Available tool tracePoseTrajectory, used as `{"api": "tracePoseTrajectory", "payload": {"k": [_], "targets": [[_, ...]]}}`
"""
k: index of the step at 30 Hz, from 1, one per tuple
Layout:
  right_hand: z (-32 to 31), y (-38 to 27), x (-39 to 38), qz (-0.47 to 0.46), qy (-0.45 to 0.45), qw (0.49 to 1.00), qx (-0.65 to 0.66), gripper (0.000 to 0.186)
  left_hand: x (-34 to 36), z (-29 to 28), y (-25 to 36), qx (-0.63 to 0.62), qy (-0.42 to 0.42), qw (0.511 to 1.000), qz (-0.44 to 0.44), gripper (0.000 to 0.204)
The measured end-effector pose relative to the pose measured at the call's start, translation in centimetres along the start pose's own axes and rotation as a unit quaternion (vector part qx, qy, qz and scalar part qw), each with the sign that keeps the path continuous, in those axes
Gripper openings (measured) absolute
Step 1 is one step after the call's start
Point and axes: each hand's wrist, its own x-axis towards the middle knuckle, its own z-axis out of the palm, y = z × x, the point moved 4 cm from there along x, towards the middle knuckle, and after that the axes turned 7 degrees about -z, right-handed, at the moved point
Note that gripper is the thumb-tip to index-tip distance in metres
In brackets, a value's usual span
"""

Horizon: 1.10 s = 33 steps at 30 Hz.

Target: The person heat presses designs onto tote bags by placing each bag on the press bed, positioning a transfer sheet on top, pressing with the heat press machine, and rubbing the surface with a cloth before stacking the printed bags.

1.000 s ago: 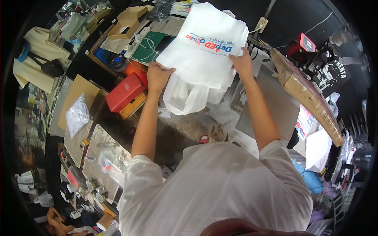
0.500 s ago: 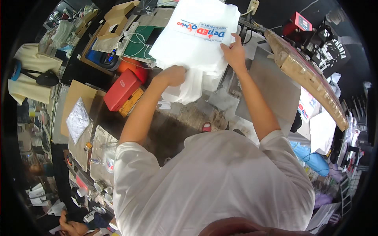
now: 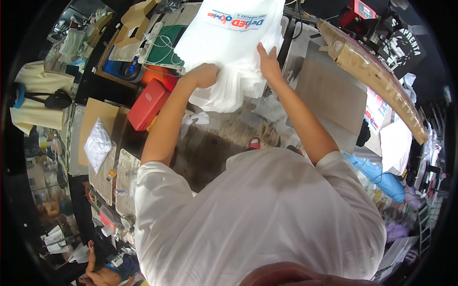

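A thick stack of soft white printed sheets (image 3: 229,45), perhaps fabric bags, lies at the top centre, its blue-and-red print facing up. Its layered lower edges fan out and hang toward me. At the stack's lower left side, my left hand (image 3: 204,75) is closed, fingers curled on the sheets. My right hand (image 3: 270,66) rests against the right edge, thumb and fingers apart; what lies under its fingertips is partly hidden.
A red box (image 3: 149,105) stands left of the stack, near a green mat (image 3: 164,45) with a white cable. A long taped cardboard piece (image 3: 369,71) lies at right beside a flat grey-brown board (image 3: 329,90). Another person (image 3: 107,274) is at lower left.
Both hands have shifted a little left. The right hand has also come down along the edge, and the stack's lower layers are now more fanned out.
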Motion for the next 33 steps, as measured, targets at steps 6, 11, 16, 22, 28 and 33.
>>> {"api": "tracePoseTrajectory", "payload": {"k": [6, 11, 16, 22, 28, 33], "targets": [[0.1, -0.6, -1.0, 0.014, 0.005, 0.999, 0.035, 0.104, 0.5, 1.0, -0.8, -0.118, -0.141, 0.983, -0.010, 0.022], [0.0, -1.1, -2.1, 0.000, -0.003, 1.000, -0.004, 0.103, -0.7, 0.4, -1.7, -0.174, -0.117, 0.977, -0.041, 0.027], [-7.9, 2.6, -6.7, 0.092, -0.148, 0.984, 0.045, 0.079, -8.2, -5.1, 5.0, -0.306, -0.011, 0.952, 0.002, 0.026], [-22.0, 11.1, -17.1, 0.181, -0.149, 0.971, 0.050, 0.048, -8.4, 3.2, 21.7, -0.215, -0.364, 0.838, 0.345, 0.041], [-35.0, 13.5, -23.4, 0.192, 0.034, 0.981, 0.017, 0.048, -7.2, 15.6, 35.0, -0.362, -0.408, 0.746, 0.381, 0.047], [-45.4, 16.8, -26.7, 0.177, 0.102, 0.977, -0.058, 0.044, -5.6, 18.6, 39.4, -0.264, -0.502, 0.743, 0.355, 0.054]]}}
